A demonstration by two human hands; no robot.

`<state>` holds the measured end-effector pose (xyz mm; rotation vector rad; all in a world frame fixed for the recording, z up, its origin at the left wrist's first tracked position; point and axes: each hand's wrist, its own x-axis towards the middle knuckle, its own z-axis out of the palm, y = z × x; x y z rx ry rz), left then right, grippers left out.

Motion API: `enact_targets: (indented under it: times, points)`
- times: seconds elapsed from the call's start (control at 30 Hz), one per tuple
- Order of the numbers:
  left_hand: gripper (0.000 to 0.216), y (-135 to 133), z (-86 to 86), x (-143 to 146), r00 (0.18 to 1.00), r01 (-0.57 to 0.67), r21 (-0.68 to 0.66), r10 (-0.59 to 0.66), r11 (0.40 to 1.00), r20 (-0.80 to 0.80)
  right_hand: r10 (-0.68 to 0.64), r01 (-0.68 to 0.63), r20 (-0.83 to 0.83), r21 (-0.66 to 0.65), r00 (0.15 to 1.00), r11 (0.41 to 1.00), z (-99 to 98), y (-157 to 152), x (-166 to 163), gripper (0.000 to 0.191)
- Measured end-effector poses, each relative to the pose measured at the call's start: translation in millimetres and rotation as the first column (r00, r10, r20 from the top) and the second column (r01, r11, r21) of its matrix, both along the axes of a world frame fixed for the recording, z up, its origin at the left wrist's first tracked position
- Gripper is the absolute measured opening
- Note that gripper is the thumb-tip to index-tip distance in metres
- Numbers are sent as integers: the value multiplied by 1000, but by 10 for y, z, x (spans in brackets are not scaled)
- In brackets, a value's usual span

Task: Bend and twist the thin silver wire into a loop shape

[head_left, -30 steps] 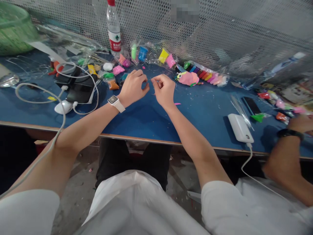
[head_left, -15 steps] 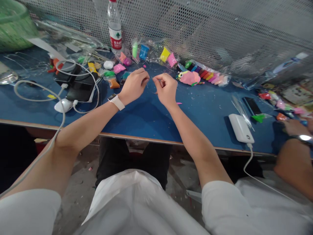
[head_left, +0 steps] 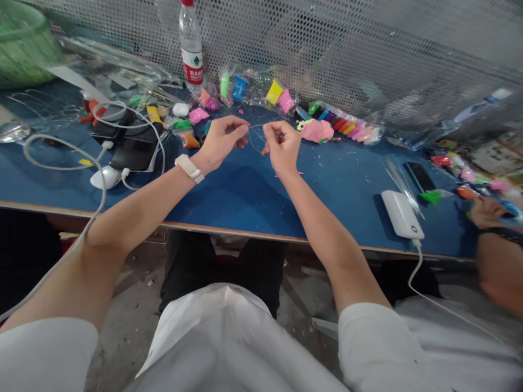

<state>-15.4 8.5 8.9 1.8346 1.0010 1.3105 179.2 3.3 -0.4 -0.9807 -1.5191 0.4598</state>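
Observation:
A thin pale strand (head_left: 256,126), thread or fine wire, I cannot tell which, curves in a loop between my two hands above the blue table (head_left: 245,201). My left hand (head_left: 229,136), thumb and fingers pinched, is at the strand's left end. Facing it, my right hand (head_left: 283,142) pinches the other end between thumb and forefinger. The fingertips of the two hands are a small gap apart. Just right of my right hand lies a pink clay figure (head_left: 316,130) with a yellow face and green bits. Small pink scraps (head_left: 300,173) lie below that hand.
Bagged clay packs (head_left: 274,91) and a clay colour row (head_left: 351,125) line the mesh panel (head_left: 347,49). A water bottle (head_left: 191,54) stands behind. Left are black devices (head_left: 137,147) with white cables; right, a white power bank (head_left: 400,214) and a co-worker's hand (head_left: 488,212).
My left hand has rolled so its thumb side shows, and the strand now shows as an open loop. My right hand has shifted slightly right. The co-worker's hand has moved.

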Motion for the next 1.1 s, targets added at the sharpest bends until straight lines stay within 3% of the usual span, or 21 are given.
enact_targets:
  times: [0.1, 0.2, 0.4, 0.77, 1.1]
  points:
    - [30, -1, -25, 7, 999, 47, -11, -47, 999, 5, -10, 10, 19, 6, 1000, 1000, -15, 29, 36, 66]
    - [39, -36, -10, -5, 997, 15, 70, -10, 997, -74, -51, 37, 167, 89, 985, 995, 18, -1, 90, 61]
    - [30, -158, 43, 22, 983, -41, 163, 69, 986, -169, -22, -34, 398, 133, 917, 991, 58, -70, 101, 36]
    - [44, -233, 80, 73, 991, 58, 100, -46, 993, -123, -91, 39, 391, 139, 916, 990, 113, -161, 63, 29]
    - [57, -249, 51, 116, 989, 129, 100, -135, 987, 60, -187, 89, 410, 246, 893, 965, -23, -79, 51, 35]
